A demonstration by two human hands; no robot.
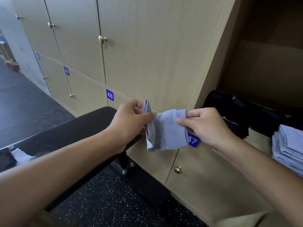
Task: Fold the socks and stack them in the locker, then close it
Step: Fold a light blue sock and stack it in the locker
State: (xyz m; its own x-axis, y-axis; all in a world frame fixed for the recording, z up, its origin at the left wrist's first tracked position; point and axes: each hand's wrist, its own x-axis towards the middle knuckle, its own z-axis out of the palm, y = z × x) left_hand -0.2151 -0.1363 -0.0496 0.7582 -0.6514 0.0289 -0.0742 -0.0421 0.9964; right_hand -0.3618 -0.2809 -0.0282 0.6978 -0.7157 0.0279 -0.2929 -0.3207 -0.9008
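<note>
Socks first: we hold one pale blue sock point(165, 130) at mid-frame, our left hand point(129, 123) pinching its folded end and our right hand point(208, 126) pinching the other. We'd bring the ends together squarely, edges matched, before letting go. Farther right, the open locker point(262, 76) holds a stack of folded blue socks point(288, 151) and, behind it, dark socks point(246, 115).

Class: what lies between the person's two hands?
In the head view, a pale blue fabric sock spans between left hand and right hand, pinched by both.
</note>
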